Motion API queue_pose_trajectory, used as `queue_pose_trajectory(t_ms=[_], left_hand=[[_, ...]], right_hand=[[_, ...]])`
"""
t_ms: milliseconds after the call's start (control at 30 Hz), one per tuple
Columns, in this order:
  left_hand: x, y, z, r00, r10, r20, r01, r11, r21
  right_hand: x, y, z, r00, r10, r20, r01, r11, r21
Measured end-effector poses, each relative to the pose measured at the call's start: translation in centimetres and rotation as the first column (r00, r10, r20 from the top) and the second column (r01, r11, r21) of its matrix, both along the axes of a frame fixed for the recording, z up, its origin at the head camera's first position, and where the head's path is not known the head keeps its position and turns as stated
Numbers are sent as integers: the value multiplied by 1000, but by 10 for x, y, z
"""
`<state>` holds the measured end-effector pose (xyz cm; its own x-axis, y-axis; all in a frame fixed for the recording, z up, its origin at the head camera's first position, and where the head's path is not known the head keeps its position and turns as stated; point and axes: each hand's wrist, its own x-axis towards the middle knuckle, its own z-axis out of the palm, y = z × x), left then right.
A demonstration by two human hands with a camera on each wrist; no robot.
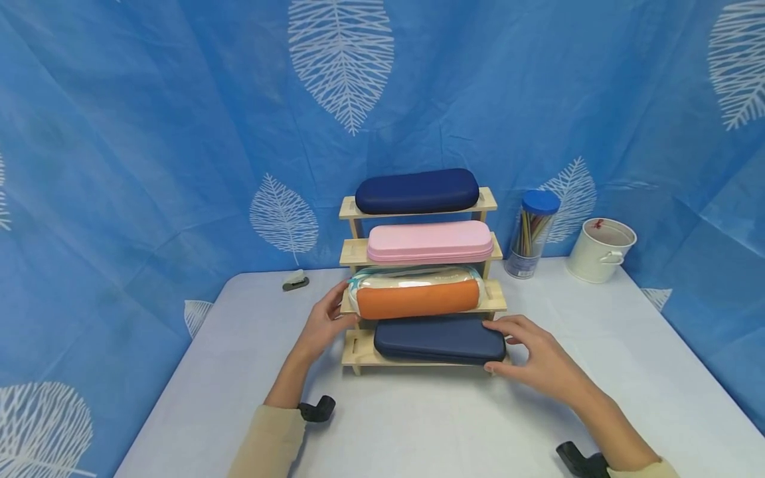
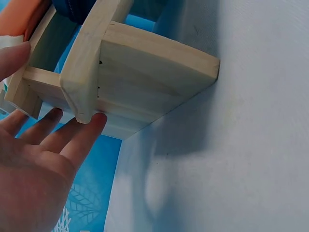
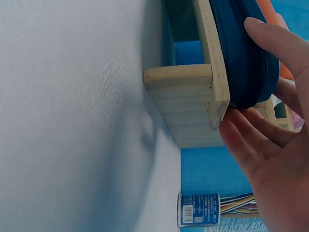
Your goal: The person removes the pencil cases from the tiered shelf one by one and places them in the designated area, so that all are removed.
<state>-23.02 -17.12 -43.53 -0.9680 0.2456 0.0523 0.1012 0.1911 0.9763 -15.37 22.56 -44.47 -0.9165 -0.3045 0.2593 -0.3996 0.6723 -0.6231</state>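
Note:
A wooden tiered rack [image 1: 358, 358] bears pencil cases, one per tier. The lowest tier has a dark navy pencil case [image 1: 439, 338]. My right hand [image 1: 546, 358] holds this case at its right end, thumb in front and index finger behind; in the right wrist view the thumb [image 3: 270, 36] lies against the zipped side. Above it sits a clear pencil case with an orange front [image 1: 418, 299]. My left hand [image 1: 323, 328] is at the rack's left side, its extended fingertips [image 2: 99, 121] touching the wood, its thumb near the orange case.
Higher tiers carry a pink pencil case [image 1: 430, 240] and a blue pencil case [image 1: 418, 191]. Right of the rack stand a blue-lidded jar of thin sticks [image 1: 530, 232] and a white bucket [image 1: 597, 252]. A small dark-and-white object [image 1: 295, 281] lies at the back left.

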Motion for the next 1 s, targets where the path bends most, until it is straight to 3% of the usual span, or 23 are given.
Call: queue_pose_trajectory(t_ms=[67, 200, 700, 1000], left_hand=[[-5, -2, -10, 1000, 4, -10, -4, 1000, 13], [-6, -2, -16, 999, 17, -35, -17, 1000, 16], [-5, -2, -19, 998, 50, -31, -50, 999, -9], [-5, -2, -21, 998, 57, -25, -56, 998, 4]], right_hand=[[1, 0, 0, 1000, 10, -11, -10, 1000, -17], [1, -1, -1, 999, 27, -30, -28, 999, -43], [8, 8, -5, 998, 8, -55, -18, 981, -195], [14, 18, -1, 999, -42, -17, 38, 981, -192]])
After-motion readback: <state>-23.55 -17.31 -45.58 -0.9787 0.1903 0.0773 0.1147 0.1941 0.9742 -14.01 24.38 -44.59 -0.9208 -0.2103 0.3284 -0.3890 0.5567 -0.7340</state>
